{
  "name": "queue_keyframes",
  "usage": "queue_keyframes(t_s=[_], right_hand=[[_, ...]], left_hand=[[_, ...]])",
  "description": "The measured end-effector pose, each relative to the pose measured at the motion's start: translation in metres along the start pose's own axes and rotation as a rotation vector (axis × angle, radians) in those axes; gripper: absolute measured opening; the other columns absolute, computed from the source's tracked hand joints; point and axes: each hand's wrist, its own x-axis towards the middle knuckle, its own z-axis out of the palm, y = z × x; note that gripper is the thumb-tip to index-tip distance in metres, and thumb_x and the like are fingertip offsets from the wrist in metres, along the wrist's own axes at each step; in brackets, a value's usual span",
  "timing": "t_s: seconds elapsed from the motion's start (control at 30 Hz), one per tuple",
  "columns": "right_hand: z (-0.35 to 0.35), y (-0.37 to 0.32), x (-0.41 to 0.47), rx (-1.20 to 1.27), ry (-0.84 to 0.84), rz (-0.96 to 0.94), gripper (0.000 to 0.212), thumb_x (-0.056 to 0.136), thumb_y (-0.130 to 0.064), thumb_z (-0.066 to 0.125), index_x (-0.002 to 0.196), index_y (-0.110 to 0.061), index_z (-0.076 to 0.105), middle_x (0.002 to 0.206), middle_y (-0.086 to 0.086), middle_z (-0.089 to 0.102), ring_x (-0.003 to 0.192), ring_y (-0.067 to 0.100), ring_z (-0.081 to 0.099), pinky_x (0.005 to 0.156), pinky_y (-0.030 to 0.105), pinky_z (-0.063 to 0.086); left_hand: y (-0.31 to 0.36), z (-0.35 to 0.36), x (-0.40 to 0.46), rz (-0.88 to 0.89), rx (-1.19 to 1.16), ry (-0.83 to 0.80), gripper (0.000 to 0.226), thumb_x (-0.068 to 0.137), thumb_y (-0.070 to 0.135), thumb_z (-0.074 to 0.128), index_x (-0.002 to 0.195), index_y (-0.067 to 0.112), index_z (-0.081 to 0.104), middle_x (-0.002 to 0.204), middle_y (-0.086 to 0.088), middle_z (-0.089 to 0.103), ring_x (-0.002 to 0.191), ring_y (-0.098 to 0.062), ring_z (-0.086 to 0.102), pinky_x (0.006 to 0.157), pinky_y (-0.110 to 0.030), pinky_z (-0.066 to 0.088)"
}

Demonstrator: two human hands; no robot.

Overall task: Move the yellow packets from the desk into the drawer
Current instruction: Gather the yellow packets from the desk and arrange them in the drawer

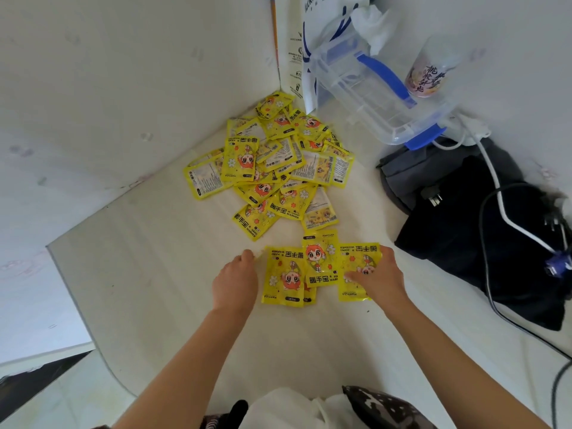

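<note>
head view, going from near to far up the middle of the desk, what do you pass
left hand and right hand at the near row of yellow packets → loose pile of yellow packets → clear plastic box with blue handle → white paper bag in the corner

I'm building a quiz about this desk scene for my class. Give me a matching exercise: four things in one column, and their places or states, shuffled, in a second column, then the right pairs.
Things:
1. heap of yellow packets
2. clear plastic box
3. black bag
4. right hand

Places or states:
A. lies at the desk's right edge, with cables over it
B. rests on the rightmost packet of the near row
C. piled in the far corner by the wall
D. has blue latches and stands beside a printed cup

Pairs: 1-C, 2-D, 3-A, 4-B
</note>
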Motion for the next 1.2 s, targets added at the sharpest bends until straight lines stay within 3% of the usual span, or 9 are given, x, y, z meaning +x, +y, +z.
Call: queue_keyframes(t_s=[0.1, 0.17, 0.3, 0.4, 0.5, 0.67, 0.8, 1.07, 1.2], right_hand=[[-0.003, -0.007, 0.001, 0.079, -0.002, 0.011, 0.083, 0.066, -0.018, 0.086, 0.134, -0.016, 0.037, 0.108, 0.001, 0.056, 0.104, 0.027, 0.060, 0.092, 0.046, 0.052], [-0.001, -0.013, 0.002, 0.098, -0.019, 0.007, 0.083, 0.066, -0.019, 0.087, 0.133, -0.015, 0.037, 0.110, 0.001, 0.056, 0.105, 0.026, 0.059, 0.093, 0.047, 0.051], [0.013, -0.029, 0.006, 0.078, -0.064, -0.009, 0.076, 0.067, -0.017, 0.085, 0.128, -0.013, 0.039, 0.105, 0.001, 0.054, 0.100, 0.024, 0.058, 0.090, 0.044, 0.052], [0.029, -0.036, 0.011, 0.032, -0.099, -0.022, 0.071, 0.069, -0.018, 0.084, 0.124, -0.013, 0.039, 0.105, 0.001, 0.054, 0.096, 0.022, 0.056, 0.085, 0.038, 0.051], [0.043, -0.039, 0.015, -0.036, -0.108, -0.037, 0.062, 0.076, -0.018, 0.077, 0.124, -0.013, 0.039, 0.106, 0.004, 0.057, 0.093, 0.022, 0.054, 0.077, 0.032, 0.046], [0.055, -0.042, 0.016, -0.312, -0.031, -0.075, 0.062, 0.079, -0.026, 0.072, 0.130, -0.013, 0.039, 0.126, 0.014, 0.039, 0.115, 0.034, 0.041, 0.079, 0.032, 0.036], [0.056, -0.045, 0.017, -0.314, -0.049, -0.058, 0.059, 0.083, -0.028, 0.071, 0.128, -0.010, 0.038, 0.130, 0.015, 0.033, 0.116, 0.034, 0.038, 0.078, 0.031, 0.033], [0.055, -0.048, 0.016, -0.194, -0.075, -0.011, 0.061, 0.080, -0.020, 0.074, 0.131, -0.014, 0.041, 0.131, 0.014, 0.031, 0.114, 0.035, 0.045, 0.080, 0.032, 0.041], [0.051, -0.049, 0.015, -0.094, -0.095, 0.009, 0.061, 0.080, -0.014, 0.070, 0.133, -0.014, 0.040, 0.127, 0.014, 0.037, 0.100, 0.027, 0.050, 0.074, 0.033, 0.050]], left_hand=[[-0.004, -0.014, -0.004, -0.096, -0.291, 0.054, 0.006, 0.091, 0.015, 0.049, 0.095, 0.012, 0.052, 0.081, -0.007, 0.059, 0.072, -0.034, 0.052, 0.058, -0.039, 0.040], [0.000, -0.022, -0.005, -0.191, -0.589, 0.028, 0.016, 0.088, 0.023, 0.059, 0.083, 0.008, 0.054, 0.071, -0.008, 0.061, 0.066, -0.034, 0.054, 0.057, -0.040, 0.047], [0.015, -0.026, -0.011, -0.413, -1.026, -0.202, 0.007, 0.084, 0.012, 0.063, 0.086, 0.007, 0.068, 0.080, -0.007, 0.070, 0.074, -0.026, 0.067, 0.068, -0.035, 0.056], [0.023, -0.015, -0.017, -0.436, -1.065, -0.307, 0.008, 0.085, 0.013, 0.064, 0.087, 0.010, 0.072, 0.091, -0.014, 0.074, 0.085, -0.032, 0.072, 0.077, -0.046, 0.059], [0.027, -0.003, -0.019, -0.461, -0.999, -0.259, 0.008, 0.086, 0.014, 0.063, 0.086, 0.015, 0.071, 0.090, -0.010, 0.073, 0.083, -0.029, 0.070, 0.067, -0.036, 0.057], [0.027, 0.017, -0.013, -0.500, -0.920, -0.197, 0.014, 0.071, 0.039, 0.061, 0.077, 0.030, 0.069, 0.101, -0.007, 0.067, 0.087, -0.029, 0.065, 0.073, -0.039, 0.058], [0.034, 0.007, -0.012, -0.519, -1.026, -0.190, 0.009, 0.087, 0.014, 0.062, 0.088, 0.021, 0.067, 0.098, -0.007, 0.067, 0.080, -0.022, 0.066, 0.053, -0.025, 0.049], [0.030, 0.010, -0.011, -0.603, -1.145, -0.229, 0.011, 0.087, 0.013, 0.064, 0.096, 0.019, 0.065, 0.097, -0.005, 0.071, 0.089, -0.027, 0.069, 0.077, -0.043, 0.059], [0.027, 0.012, -0.013, -0.618, -1.170, -0.242, 0.014, 0.086, 0.011, 0.064, 0.098, 0.018, 0.066, 0.096, -0.006, 0.072, 0.087, -0.028, 0.070, 0.073, -0.042, 0.060]])
